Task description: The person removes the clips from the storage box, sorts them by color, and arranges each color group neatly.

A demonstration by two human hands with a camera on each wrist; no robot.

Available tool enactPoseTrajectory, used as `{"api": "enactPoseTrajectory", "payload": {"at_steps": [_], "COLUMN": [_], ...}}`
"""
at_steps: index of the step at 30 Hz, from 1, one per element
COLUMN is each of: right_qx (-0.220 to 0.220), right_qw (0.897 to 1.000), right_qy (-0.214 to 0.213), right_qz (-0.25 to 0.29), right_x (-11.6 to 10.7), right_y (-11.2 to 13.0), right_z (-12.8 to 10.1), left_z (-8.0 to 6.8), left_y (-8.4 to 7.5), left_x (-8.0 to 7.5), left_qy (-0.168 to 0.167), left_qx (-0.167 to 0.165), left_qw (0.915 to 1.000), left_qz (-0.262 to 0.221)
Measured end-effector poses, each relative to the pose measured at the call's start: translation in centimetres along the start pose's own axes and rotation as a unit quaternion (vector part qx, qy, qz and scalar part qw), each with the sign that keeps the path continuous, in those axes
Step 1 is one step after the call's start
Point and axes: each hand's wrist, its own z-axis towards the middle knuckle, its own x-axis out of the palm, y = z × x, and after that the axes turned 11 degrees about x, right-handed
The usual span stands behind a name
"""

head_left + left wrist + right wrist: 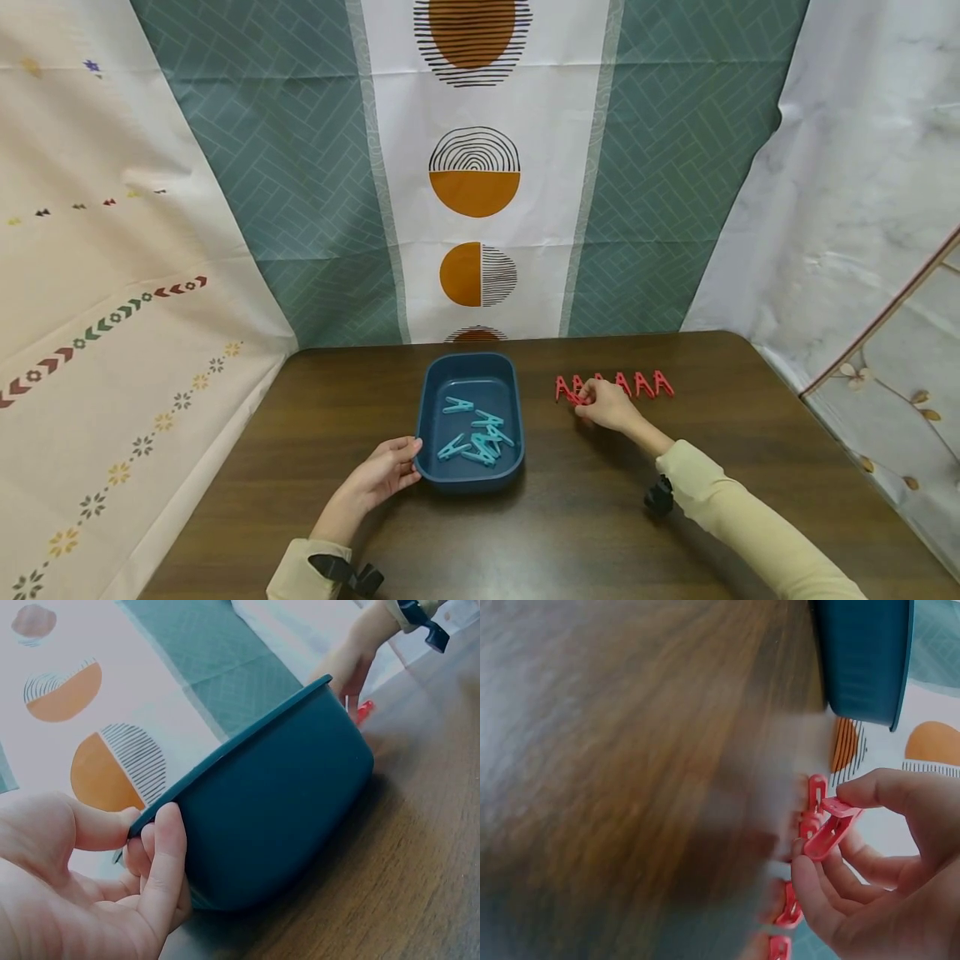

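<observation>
A dark blue tub stands on the brown table and holds several light blue clothespins. My left hand grips the tub's near left rim, thumb on top and fingers against the outer wall. To the right of the tub, a row of red clothespins lies on the table. My right hand is at the left end of that row and pinches one red clothespin between thumb and fingers, just above the table.
Patterned cloth backdrops hang behind the table and at both sides. The table's far edge runs just beyond the tub and the red row. More red clothespins lie below the pinched one in the right wrist view.
</observation>
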Motion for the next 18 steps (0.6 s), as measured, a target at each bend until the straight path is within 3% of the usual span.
{"api": "enactPoseTrajectory", "payload": {"at_steps": [8,18], "right_qx": [0.012,0.023], "right_qw": [1.000,0.999], "right_qy": [0.003,-0.017], "right_qz": [-0.004,-0.021], "right_x": [-0.5,-2.3], "right_y": [-1.3,-3.0], "right_z": [-0.2,-0.7], "left_z": [0.0,-0.2], "left_y": [-0.1,-0.3], "left_x": [0.0,0.1], "left_qy": [-0.007,0.008], "left_qx": [-0.007,-0.002], "left_qw": [0.9999,0.9997], "left_qz": [-0.005,-0.024]}}
